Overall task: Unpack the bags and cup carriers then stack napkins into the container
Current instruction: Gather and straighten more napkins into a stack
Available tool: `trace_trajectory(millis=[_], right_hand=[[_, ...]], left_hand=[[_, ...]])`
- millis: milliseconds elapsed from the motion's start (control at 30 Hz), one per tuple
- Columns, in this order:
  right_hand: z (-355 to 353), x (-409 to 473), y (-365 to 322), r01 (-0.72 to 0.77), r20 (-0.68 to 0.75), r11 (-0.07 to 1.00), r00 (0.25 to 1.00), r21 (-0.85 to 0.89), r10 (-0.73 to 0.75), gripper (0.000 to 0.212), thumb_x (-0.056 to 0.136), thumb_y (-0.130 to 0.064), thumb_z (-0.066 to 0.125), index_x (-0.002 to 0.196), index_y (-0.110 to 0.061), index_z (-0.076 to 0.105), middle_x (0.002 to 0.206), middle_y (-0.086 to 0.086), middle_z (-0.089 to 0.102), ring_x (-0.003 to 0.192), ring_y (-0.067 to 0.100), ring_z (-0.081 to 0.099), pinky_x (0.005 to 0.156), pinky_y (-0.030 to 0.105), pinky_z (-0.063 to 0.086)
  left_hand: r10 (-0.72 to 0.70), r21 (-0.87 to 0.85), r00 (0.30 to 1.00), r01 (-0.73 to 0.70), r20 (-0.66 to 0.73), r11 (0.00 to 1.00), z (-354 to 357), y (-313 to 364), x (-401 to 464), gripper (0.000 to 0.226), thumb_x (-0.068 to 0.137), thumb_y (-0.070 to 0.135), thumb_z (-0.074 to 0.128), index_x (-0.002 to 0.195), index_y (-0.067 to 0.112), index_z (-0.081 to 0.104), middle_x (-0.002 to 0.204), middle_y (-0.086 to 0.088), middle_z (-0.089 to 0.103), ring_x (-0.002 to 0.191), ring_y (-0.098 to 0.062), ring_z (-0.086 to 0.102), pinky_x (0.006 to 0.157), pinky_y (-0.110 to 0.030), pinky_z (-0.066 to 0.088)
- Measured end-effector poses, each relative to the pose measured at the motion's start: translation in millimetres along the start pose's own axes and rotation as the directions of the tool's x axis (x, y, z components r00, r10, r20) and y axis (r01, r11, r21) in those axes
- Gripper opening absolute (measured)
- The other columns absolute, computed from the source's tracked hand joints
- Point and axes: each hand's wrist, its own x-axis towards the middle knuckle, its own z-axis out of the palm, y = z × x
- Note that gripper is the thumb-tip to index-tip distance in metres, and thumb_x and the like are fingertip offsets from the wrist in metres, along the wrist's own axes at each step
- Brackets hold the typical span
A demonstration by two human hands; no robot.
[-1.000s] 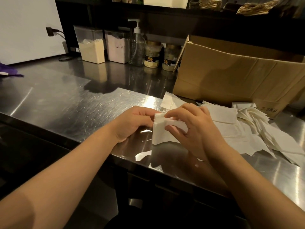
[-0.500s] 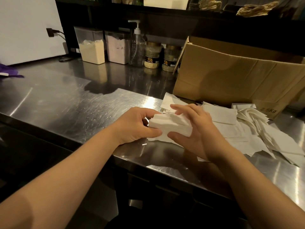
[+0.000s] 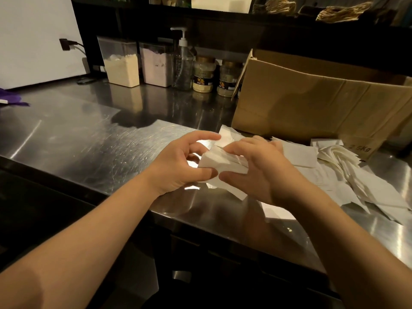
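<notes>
A small stack of white napkins (image 3: 219, 162) lies flat just above the steel counter (image 3: 89, 139), held between both hands. My left hand (image 3: 180, 163) grips its left end, thumb below and fingers curled over the top. My right hand (image 3: 258, 168) holds the right end, fingers across the top and thumb under the near edge. A loose spread of white napkins (image 3: 347, 175) covers the counter to the right of my hands.
An open cardboard box (image 3: 316, 103) stands behind the napkins at the right. Two clear tubs of powder (image 3: 121, 65), a pump bottle (image 3: 183, 61) and two jars (image 3: 204, 73) line the back wall. A purple item (image 3: 11, 99) lies at the far left.
The napkin stack was turned from upright to lying flat between my hands. My left fingers have lifted and spread over its left end.
</notes>
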Motion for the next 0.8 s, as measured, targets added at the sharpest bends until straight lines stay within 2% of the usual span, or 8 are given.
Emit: trace_trajectory(millis=[100,200,267,400,500,600,701,801], right_hand=[[4,3,0,0.02,-0.094,0.943,0.996,0.333,0.012,0.041,0.084,-0.037,0.08,0.118,-0.031,0.059,0.12,-0.011,0.064,0.11,0.012,0.061,0.091,0.034,0.058],[14,0,3,0.016,-0.111,0.682,0.989,0.731,0.096,0.039,0.084,-0.019,0.08,0.111,-0.028,0.054,0.108,-0.007,0.066,0.101,0.015,0.068,0.084,0.041,0.063],[17,-1,10,0.026,-0.119,0.579,0.985,0.815,0.123,0.041,0.085,-0.01,0.079,0.113,-0.028,0.055,0.107,-0.006,0.066,0.102,0.017,0.067,0.087,0.041,0.062],[17,-6,27,-0.062,-0.045,0.672,0.989,0.738,0.141,0.046,0.082,-0.01,0.08,0.118,-0.031,0.059,0.112,-0.011,0.07,0.104,0.015,0.069,0.082,0.034,0.063],[23,-9,35,-0.159,0.053,0.688,0.984,0.708,0.172,0.046,0.085,-0.01,0.078,0.119,-0.035,0.059,0.114,-0.013,0.07,0.107,0.013,0.068,0.085,0.03,0.061],[28,-8,37,-0.2,0.102,0.742,0.979,0.64,0.175,0.044,0.088,-0.017,0.077,0.122,-0.035,0.058,0.115,-0.018,0.068,0.108,0.006,0.065,0.094,0.028,0.058],[33,-7,40,-0.24,0.128,0.815,0.971,0.528,0.203,0.058,0.091,-0.032,0.074,0.141,-0.038,0.045,0.133,-0.018,0.06,0.117,0.007,0.059,0.103,0.036,0.054],[35,-8,42,-0.214,0.134,0.921,0.975,0.326,0.179,0.066,0.093,-0.054,0.062,0.151,-0.043,0.031,0.15,-0.017,0.048,0.137,0.014,0.045,0.121,0.051,0.033]], left_hand=[[-0.049,-0.167,0.999,0.046,-0.016,0.985,-2,2,-1,0.077,0.069,0.027,0.094,0.135,0.036,0.057,0.109,-0.003,0.072,0.103,-0.032,0.071,0.08,-0.053,0.062],[-0.154,-0.166,0.988,0.156,0.026,0.974,-1,2,0,0.072,0.059,0.033,0.097,0.124,0.029,0.067,0.114,-0.005,0.071,0.107,-0.032,0.07,0.084,-0.058,0.061],[-0.204,-0.16,0.978,0.208,0.043,0.965,0,2,1,0.06,0.058,0.028,0.095,0.113,0.022,0.071,0.108,-0.007,0.074,0.1,-0.032,0.073,0.081,-0.057,0.062],[-0.168,-0.08,0.984,0.163,-0.058,0.983,-2,-1,3,0.04,0.059,0.025,0.091,0.093,0.029,0.071,0.095,0.0,0.073,0.092,-0.032,0.073,0.08,-0.058,0.062],[-0.157,0.001,0.986,0.158,-0.057,0.987,-1,-2,5,0.056,0.056,0.037,0.091,0.106,0.04,0.067,0.107,0.005,0.07,0.101,-0.027,0.069,0.085,-0.05,0.062],[-0.213,0.073,0.977,0.21,0.029,0.975,3,2,6,0.057,0.063,0.028,0.096,0.113,0.037,0.069,0.104,0.012,0.073,0.101,-0.01,0.068,0.086,-0.034,0.058],[-0.229,0.157,0.973,0.226,0.004,0.961,4,3,8,0.036,0.073,0.025,0.09,0.104,0.033,0.074,0.095,0.015,0.076,0.093,-0.005,0.069,0.088,-0.035,0.058],[-0.252,0.144,0.968,0.249,0.004,0.958,2,2,8,0.047,0.073,0.025,0.091,0.113,0.039,0.072,0.102,0.017,0.075,0.1,-0.006,0.068,0.093,-0.037,0.058]])
